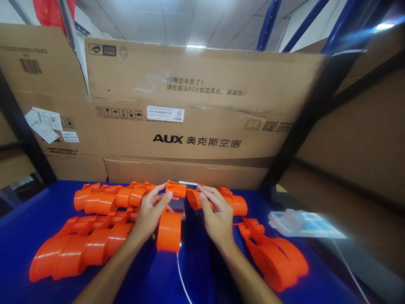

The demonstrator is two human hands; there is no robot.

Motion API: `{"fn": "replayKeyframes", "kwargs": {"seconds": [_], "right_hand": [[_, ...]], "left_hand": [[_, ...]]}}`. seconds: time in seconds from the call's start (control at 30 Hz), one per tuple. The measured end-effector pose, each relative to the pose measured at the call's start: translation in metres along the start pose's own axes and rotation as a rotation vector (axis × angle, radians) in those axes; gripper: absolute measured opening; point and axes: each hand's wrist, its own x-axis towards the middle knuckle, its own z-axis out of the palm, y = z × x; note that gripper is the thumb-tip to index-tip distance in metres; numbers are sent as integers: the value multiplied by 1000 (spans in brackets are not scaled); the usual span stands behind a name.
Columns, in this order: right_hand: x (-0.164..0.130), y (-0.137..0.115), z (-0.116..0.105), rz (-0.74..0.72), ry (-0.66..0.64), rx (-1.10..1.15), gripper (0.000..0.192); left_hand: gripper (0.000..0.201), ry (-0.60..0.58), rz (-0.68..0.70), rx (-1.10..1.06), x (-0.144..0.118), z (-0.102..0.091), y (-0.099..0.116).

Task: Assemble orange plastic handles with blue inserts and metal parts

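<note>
Holding an orange tape dispenser [171, 219] above the blue desk [19, 236], both hands pinch its upper end, where a toothed metal blade [187, 183] sits. The left hand [151, 213] has its grip clenched on the left side of the head; the right hand [218, 215] clasps the right side, fingertips close to the blade. A slip there could nick a finger, I judge. Rows of finished dispensers [95, 228] lie to the left, more parts [275, 257] to the right, beside a clear compartment box [303, 223].
</note>
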Motion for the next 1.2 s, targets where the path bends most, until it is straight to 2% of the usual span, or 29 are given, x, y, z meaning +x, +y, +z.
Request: {"fn": "replayKeyframes", "kwargs": {"seconds": [0.2, 0.3, 0.47, 0.57, 0.67, 0.77, 0.9, 1.03, 1.2], "right_hand": [[-4, -2, 4, -30, -139, -22, 25], [-3, -3, 4, -36, -169, -25, 27], [10, 2, -6, 41, -249, -42, 26], [19, 14, -20, 157, -292, -169, 23], [24, 28, -36, 222, -422, -433, 18], [25, 38, -47, 232, -551, -588, 17], [22, 40, -48, 208, -666, -626, 10], [16, 38, -40, 172, -675, -724, 5], [8, 40, -32, 143, -594, -799, 12]], "left_hand": [[66, -11, 19, 49, -2, 6, -6], [65, -40, 6, 52, -1, 5, -7], [65, -42, -7, 85, 1, 2, -2], [67, 4, -22, 43, 2, -1, 1], [66, 52, -61, -33, 3, -2, 4], [66, 60, -103, -75, 4, -3, 6], [64, 42, -114, -84, 3, -2, 6], [64, 37, -113, -65, 2, -1, 3], [65, 21, -95, -27, 2, -1, 1]]}}
